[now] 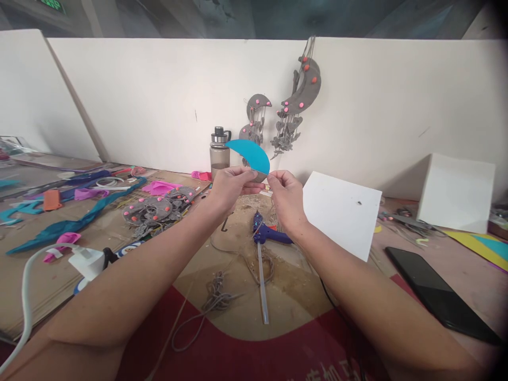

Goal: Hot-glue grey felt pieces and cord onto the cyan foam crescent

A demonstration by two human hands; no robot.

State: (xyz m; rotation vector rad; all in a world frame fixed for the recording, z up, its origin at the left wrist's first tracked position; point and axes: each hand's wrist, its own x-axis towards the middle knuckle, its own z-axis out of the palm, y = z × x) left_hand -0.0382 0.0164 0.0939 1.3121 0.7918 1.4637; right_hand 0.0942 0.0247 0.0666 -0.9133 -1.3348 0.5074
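A blue crescent cutout [250,152] with a grey portion along its lower end is held up in front of me. My left hand [235,185] is closed on its lower edge, thumb on top and fingers beneath. At the lower right tip, the thumb and forefinger of my right hand [286,196] are pinched together; whether a thin cord is also between them I cannot tell. Below my hands lies a dark blue glue gun [262,233] with a clear glue stick [262,288] sticking out towards me. Grey cord [217,296] lies loosely coiled beside it.
Finished grey crescents with pink dots [304,90] hang on the white wall, and others lie in a pile [156,209] at left. A bottle [219,151] stands behind my hands. A white board [341,209], a phone [436,288] and a white plug [87,262] flank my arms.
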